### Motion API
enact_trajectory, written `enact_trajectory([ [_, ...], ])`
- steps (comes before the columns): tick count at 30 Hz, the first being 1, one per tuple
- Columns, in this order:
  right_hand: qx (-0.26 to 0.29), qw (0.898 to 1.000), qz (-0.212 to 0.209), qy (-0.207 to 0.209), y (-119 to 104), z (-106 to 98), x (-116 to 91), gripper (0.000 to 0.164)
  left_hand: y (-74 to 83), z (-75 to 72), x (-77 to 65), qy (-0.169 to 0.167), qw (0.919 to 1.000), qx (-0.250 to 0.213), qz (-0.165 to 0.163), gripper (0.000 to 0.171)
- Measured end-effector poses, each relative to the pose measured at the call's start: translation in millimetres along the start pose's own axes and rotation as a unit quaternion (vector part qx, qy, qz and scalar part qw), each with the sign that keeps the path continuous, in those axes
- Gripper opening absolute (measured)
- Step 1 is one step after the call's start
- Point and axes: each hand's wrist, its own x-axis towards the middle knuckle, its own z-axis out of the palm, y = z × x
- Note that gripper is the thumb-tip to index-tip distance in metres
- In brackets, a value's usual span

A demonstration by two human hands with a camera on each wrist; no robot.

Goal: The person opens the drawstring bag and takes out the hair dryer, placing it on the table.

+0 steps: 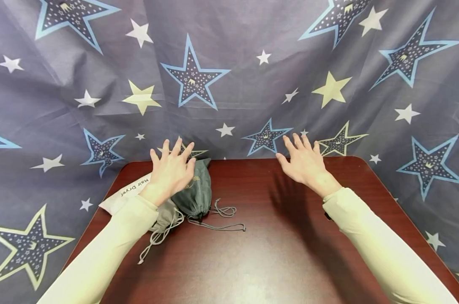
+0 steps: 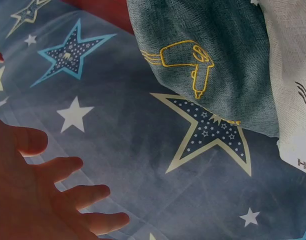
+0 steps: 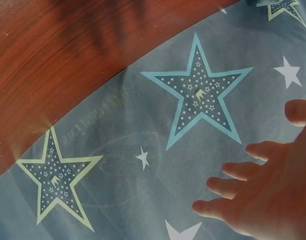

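Observation:
My left hand (image 1: 171, 172) hovers with spread fingers over the bags at the table's left side, holding nothing. Beneath and beside it lies a dark green drawstring bag (image 1: 200, 192), with a yellow hair dryer outline stitched on its cloth (image 2: 228, 65) in the left wrist view. Farther left is a light drawstring bag (image 1: 128, 195) printed "Hair Dryer", partly hidden by my left hand and sleeve. My right hand (image 1: 304, 164) is held above the table's far right part, fingers extended and apart, touching nothing; its shadow falls on the wood.
The dark red wooden table (image 1: 248, 249) has rounded far corners. Grey cords (image 1: 225, 211) from the green bag trail rightward, and the light bag's cord (image 1: 157, 240) hangs toward the near side. A grey star-patterned cloth (image 1: 244, 84) stands behind and around the table.

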Motion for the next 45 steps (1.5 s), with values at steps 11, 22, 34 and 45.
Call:
enact_trajectory([
  [11,0.001,1.0,0.0,-0.003,-1.4,-2.3,1.9,0.069,-2.4,0.2,1.4,-0.002,1.0,-0.008,-0.001,0.056],
  [22,-0.001,1.0,-0.003,-0.001,-2.1,0.2,1.1,0.07,-4.3,-2.4,-0.4,-0.015,0.9999,-0.007,-0.005,0.056],
  [34,0.006,1.0,-0.003,-0.002,-3.3,2.8,2.0,0.071,-3.5,-1.7,-1.8,-0.003,0.9999,-0.01,-0.002,0.056],
  [45,0.003,1.0,-0.005,0.001,-7.0,3.6,2.4,0.071,-7.3,2.6,-4.7,-0.003,0.9999,-0.012,-0.004,0.056],
])
